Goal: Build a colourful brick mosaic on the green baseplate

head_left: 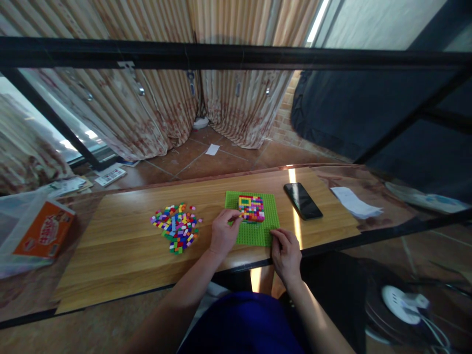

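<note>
A block of many-coloured toy bricks (pixel 254 210) is built up on a green studded baseplate (pixel 260 237). My left hand (pixel 223 232) is closed in a pinch at the left side of this block, and a small yellow brick (pixel 241 215) shows at its fingertips. It cannot be made out whether that brick touches the block. At the plate's lower right edge, my right hand (pixel 286 251) grips the rim with thumb and fingers together. Left of my left hand lies a loose heap of small coloured bricks (pixel 179 226) on the wooden table (pixel 121 236).
A black phone (pixel 303 200) lies right of the baseplate, with white paper (pixel 356 202) farther right. On the far left stands an orange and white box (pixel 44 230) in clear plastic. A dark metal bar (pixel 236 56) crosses in front of the curtains. A white power strip (pixel 400 304) is low right.
</note>
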`<state>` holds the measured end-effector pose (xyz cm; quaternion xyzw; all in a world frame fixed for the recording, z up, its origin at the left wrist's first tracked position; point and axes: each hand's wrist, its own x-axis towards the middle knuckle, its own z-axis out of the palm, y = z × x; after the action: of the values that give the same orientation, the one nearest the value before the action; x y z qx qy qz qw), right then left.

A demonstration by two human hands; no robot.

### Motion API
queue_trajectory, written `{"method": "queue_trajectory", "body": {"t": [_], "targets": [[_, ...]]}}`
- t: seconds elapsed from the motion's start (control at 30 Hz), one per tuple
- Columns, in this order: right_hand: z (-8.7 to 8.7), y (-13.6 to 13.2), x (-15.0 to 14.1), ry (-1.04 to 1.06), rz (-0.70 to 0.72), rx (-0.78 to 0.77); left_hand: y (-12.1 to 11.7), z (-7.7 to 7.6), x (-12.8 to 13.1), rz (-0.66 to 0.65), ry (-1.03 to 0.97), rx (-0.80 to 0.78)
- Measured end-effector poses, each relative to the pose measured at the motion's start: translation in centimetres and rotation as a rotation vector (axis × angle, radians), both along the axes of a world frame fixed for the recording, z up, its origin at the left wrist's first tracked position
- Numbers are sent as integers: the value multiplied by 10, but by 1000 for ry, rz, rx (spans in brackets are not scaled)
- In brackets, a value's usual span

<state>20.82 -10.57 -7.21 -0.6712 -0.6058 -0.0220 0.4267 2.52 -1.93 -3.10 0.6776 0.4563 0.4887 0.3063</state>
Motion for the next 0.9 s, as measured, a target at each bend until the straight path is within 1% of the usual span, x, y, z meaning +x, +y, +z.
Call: {"method": "queue_trajectory", "body": {"t": [0.17, 0.3, 0.47, 0.63, 0.73, 0.8, 0.9], "targets": [[-1, 0, 0, -13, -7, 5, 2, 2, -5, -55, 57, 84], [-2, 0, 0, -25, -6, 7, 6, -1, -8, -98, 103, 122], [-4, 0, 0, -20, -10, -2, 12, -5, -8, -98, 129, 121], [-5, 1, 1, -22, 6, 17, 8, -1, -10, -108, 185, 106], [-5, 1, 2, -30, 11, 32, -2, 2, -18, -100, 160, 99], [-5, 1, 2, -40, 9, 40, -8, 3, -28, -62, 154, 93], [-5, 0, 2, -47, 1, 33, -16, 4, -52, 18, 198, 87]]}}
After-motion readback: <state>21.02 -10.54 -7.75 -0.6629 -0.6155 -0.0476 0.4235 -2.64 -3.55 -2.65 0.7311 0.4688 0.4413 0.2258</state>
